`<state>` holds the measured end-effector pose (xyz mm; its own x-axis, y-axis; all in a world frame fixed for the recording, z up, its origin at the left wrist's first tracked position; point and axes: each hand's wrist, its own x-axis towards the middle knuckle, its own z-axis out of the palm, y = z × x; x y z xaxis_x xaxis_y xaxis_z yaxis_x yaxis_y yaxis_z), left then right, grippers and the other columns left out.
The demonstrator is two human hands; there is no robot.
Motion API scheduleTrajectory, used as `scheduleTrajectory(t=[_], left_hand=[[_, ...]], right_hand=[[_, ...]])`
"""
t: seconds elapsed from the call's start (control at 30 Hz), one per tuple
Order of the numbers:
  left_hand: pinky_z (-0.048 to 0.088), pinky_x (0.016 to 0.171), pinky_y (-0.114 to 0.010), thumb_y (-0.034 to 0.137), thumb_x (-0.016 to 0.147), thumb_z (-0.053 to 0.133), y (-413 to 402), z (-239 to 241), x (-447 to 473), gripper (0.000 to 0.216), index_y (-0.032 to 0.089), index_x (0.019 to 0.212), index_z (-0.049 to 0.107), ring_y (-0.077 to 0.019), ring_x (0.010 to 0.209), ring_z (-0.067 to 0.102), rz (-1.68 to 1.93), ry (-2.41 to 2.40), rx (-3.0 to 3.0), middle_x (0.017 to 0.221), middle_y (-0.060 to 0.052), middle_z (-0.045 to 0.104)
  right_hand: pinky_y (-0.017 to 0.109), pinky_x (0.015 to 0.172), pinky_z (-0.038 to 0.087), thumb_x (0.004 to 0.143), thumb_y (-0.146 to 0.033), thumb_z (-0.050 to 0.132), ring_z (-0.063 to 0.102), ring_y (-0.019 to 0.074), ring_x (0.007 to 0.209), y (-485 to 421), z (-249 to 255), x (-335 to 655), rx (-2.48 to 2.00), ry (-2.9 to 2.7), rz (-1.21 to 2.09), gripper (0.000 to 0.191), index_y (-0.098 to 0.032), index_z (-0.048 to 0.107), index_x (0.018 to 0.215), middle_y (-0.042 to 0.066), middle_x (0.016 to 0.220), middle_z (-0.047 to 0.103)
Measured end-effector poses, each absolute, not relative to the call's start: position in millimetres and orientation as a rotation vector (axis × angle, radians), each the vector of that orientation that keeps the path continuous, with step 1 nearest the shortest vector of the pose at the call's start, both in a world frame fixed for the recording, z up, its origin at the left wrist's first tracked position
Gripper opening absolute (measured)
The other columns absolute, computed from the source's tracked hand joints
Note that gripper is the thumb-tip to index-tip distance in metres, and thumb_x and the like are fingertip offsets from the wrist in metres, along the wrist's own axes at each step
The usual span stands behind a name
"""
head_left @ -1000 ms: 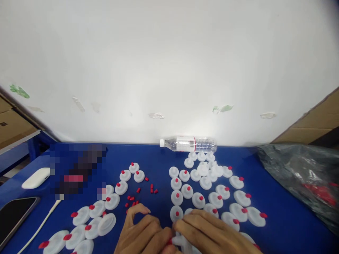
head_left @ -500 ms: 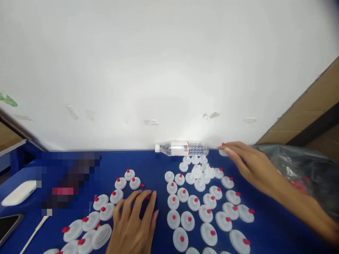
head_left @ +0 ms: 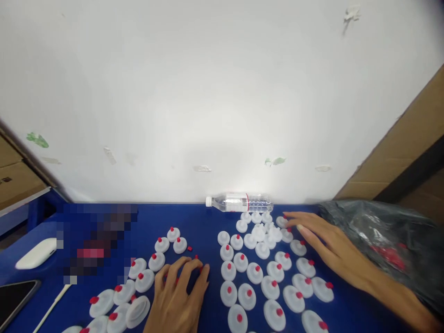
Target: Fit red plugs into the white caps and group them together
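My left hand [head_left: 178, 289] is palm down on the blue table with its fingers spread and bent, over and beside small red caps [head_left: 189, 249]. Some of those caps are partly hidden under its fingers. At the far right of the discs, my right hand [head_left: 321, 236] reaches in with thumb and index finger apart. Its index fingertip touches or nearly touches a translucent white disc [head_left: 280, 222] with a red cap, which lies flat. Rows of similar red-capped discs [head_left: 255, 273] spread between my hands, and another group [head_left: 144, 280] lies left of my left hand.
A clear plastic bottle [head_left: 231, 202] lies against the white wall [head_left: 208, 92], behind a cluster of uncapped discs [head_left: 260, 233]. At right is a dark plastic bag [head_left: 367, 226] with red pieces. A white case [head_left: 36, 253], a phone [head_left: 17, 298] and a cable [head_left: 52, 307] lie left.
My right hand has moved left and down, bringing the red-capped disc from the table's back edge to beside the cluster. My left hand stays over the red caps. The view has tilted slightly.
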<state>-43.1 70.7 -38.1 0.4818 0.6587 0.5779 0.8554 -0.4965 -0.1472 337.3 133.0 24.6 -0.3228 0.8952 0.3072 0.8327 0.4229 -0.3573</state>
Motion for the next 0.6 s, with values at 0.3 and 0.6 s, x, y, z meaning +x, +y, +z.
scheduleTrajectory(t=[0.3, 0.6], left_hand=[[0.045, 0.088, -0.041, 0.020, 0.099, 0.053, 71, -45, -47, 0.024, 0.026, 0.114, 0.071, -0.0269, 0.111, 0.058, -0.671, -1.284, -2.240, 0.117, -0.006, 0.067], [0.043, 0.078, -0.037, 0.019, 0.096, 0.058, 73, -32, -52, 0.028, 0.022, 0.121, 0.069, -0.0255, 0.097, 0.058, -0.539, -1.240, -2.170, 0.109, -0.008, 0.067]], right_hand=[[0.056, 0.110, 0.048, 0.102, -0.040, 0.043, 0.051, 0.0299, 0.139, 126, 7, 329, -1.235, -2.479, -0.018, 0.046, -0.034, 0.053, 0.146, 0.002, 0.149, 0.056], [0.060, 0.106, 0.052, 0.103, -0.042, 0.040, 0.063, 0.0309, 0.125, 128, 18, 336, -1.233, -2.349, -0.130, 0.042, -0.033, 0.063, 0.137, 0.002, 0.136, 0.067]])
